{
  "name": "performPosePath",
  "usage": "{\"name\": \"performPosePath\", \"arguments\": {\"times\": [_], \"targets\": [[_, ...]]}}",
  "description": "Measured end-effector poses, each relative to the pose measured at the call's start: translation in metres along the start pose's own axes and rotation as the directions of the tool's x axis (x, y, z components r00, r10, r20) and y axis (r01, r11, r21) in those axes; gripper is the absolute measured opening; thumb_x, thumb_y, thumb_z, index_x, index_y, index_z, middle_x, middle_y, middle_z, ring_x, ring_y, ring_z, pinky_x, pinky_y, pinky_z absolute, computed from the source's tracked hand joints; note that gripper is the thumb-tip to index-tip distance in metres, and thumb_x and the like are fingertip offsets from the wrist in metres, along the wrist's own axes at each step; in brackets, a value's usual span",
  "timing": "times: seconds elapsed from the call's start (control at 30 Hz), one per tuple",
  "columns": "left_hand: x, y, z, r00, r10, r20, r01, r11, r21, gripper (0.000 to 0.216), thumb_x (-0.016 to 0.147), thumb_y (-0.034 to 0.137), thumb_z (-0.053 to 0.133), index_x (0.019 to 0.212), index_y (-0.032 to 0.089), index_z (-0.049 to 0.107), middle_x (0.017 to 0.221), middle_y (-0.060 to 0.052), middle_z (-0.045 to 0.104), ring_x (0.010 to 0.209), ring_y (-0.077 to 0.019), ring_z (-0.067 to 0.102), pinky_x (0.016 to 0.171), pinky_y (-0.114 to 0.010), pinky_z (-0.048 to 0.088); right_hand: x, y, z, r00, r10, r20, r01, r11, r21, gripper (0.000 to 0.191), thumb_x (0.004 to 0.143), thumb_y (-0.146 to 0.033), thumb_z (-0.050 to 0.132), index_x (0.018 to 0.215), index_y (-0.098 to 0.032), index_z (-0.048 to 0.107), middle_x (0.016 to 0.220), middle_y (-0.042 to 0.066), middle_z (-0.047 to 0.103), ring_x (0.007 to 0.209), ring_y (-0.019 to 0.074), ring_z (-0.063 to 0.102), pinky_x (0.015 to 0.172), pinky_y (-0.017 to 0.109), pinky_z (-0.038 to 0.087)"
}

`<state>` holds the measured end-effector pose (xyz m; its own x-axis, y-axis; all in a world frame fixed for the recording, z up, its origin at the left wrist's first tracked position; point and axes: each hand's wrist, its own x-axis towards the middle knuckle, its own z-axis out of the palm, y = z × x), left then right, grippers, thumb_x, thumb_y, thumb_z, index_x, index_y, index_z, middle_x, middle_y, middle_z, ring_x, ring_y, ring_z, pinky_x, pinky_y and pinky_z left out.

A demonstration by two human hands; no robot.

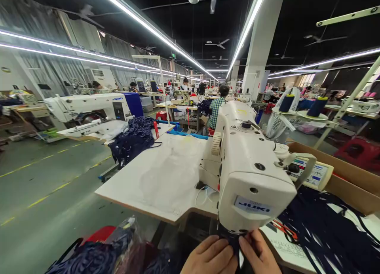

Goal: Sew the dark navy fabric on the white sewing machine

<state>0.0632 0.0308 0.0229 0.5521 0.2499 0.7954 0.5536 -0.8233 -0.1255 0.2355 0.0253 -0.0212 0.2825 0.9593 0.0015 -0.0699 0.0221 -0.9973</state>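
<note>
Cardboard box behind sewing machine; contents hidden.

Head view, close above sewing machine, facing forward-down

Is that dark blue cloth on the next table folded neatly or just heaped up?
Heaped. The dark blue cloth lies crumpled in a loose pile and spills over the edge of the neighbouring table, with no flat, squared folds showing.

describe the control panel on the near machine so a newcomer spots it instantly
Start at the big white JUKI sewing machine above the two hands. On its right side, before the cardboard box, sits the control panel: a tilted cream slab with blue-labelled buttons, unlike the plain white housing.
</note>
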Motion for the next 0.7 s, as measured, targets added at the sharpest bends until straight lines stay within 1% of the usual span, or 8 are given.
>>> {"name": "performPosePath", "arguments": {"times": [0.1,0.2,0.3,0.37,0.43,0.53,0.6,0.7], "targets": [[0.003,0.001,-0.001,1.0,0.011,0.009,-0.011,1.0,0.004,0.032,0.105,0.017,0.041,0.094,0.019,0.07,0.091,0.006,0.073,0.095,-0.005,0.068,0.115,-0.019,0.028,0.007,0.0,-0.013,0.987,0.026,0.159,-0.02,0.999,-0.037,0.042,0.075,-0.061,0.072,0.091,-0.022,0.067,0.072,-0.004,0.061,0.078,0.0168,0.062,0.072,0.022,0.051],[0.004,0.002,-0.002,1.0,0.011,0.008,-0.011,1.0,0.008,0.03,0.104,0.016,0.042,0.094,0.02,0.07,0.088,0.006,0.073,0.092,-0.0052,0.068,0.107,-0.017,0.037,0.01,0.001,-0.021,0.969,0.032,0.245,-0.003,0.993,-0.115,0.038,0.081,-0.055,0.07,0.098,-0.021,0.065,0.079,-0.002,0.065,0.079,0.0166,0.063,0.078,0.024,0.052],[0.005,0.004,-0.002,1.0,-0.023,0.017,0.023,1.0,-0.007,0.029,0.104,0.016,0.043,0.093,0.02,0.07,0.086,0.005,0.073,0.091,-0.0063,0.068,0.094,-0.016,0.045,0.007,-0.005,-0.027,0.974,-0.078,0.211,0.125,0.968,-0.218,0.029,0.088,-0.05,0.062,0.09,-0.022,0.063,0.075,-0.002,0.065,0.072,0.0151,0.064,0.071,0.022,0.053],[0.005,0.006,-0.001,0.998,-0.048,-0.03,0.047,0.999,-0.006,0.033,0.104,0.016,0.04,0.091,0.02,0.07,0.084,0.005,0.072,0.089,-0.0068,0.068,0.089,-0.017,0.046,0.004,-0.014,-0.033,0.956,-0.22,0.194,0.274,0.905,-0.325,0.024,0.09,-0.046,0.06,0.083,-0.023,0.062,0.072,-0.003,0.063,0.067,0.0141,0.064,0.065,0.019,0.053],[0.004,0.008,-0.001,0.997,-0.054,-0.049,0.054,0.999,0.002,0.036,0.105,0.015,0.038,0.09,0.02,0.071,0.082,0.005,0.072,0.089,-0.0077,0.068,0.087,-0.019,0.046,0.002,-0.025,-0.039,0.88,-0.378,0.29,0.47,0.782,-0.408,0.018,0.092,-0.039,0.06,0.083,-0.024,0.063,0.073,-0.002,0.064,0.068,0.0137,0.065,0.065,0.018,0.054],[0.002,0.009,-0.003,0.999,-0.037,0.016,0.037,0.999,0.006,0.033,0.105,0.015,0.039,0.097,0.019,0.071,0.084,0.004,0.071,0.093,-0.0096,0.068,0.086,-0.021,0.047,0.001,-0.041,-0.045,0.687,-0.498,0.529,0.722,0.55,-0.419,0.007,0.095,-0.03,0.058,0.094,-0.027,0.065,0.084,-0.001,0.07,0.077,0.0132,0.07,0.073,0.017,0.056],[-0.001,0.01,-0.003,0.999,-0.009,0.037,0.009,1.0,0.013,0.031,0.104,0.014,0.04,0.1,0.02,0.07,0.085,0.004,0.071,0.095,-0.0097,0.068,0.086,-0.022,0.046,0.001,-0.046,-0.046,0.592,-0.518,0.617,0.806,0.392,-0.444,0.01,0.097,-0.028,0.057,0.102,-0.027,0.065,0.089,0.001,0.072,0.082,0.0139,0.072,0.076,0.017,0.057],[-0.006,0.013,0.002,0.996,-0.081,0.024,0.081,0.997,-0.003,0.03,0.106,0.019,0.04,0.1,0.021,0.07,0.088,0.005,0.072,0.096,-0.0092,0.068,0.085,-0.024,0.044,0.0,-0.05,-0.046,0.52,-0.466,0.716,0.852,0.223,-0.473,0.015,0.098,-0.025,0.053,0.106,-0.026,0.066,0.095,0.004,0.074,0.083,0.0156,0.073,0.077,0.018,0.059]]}}
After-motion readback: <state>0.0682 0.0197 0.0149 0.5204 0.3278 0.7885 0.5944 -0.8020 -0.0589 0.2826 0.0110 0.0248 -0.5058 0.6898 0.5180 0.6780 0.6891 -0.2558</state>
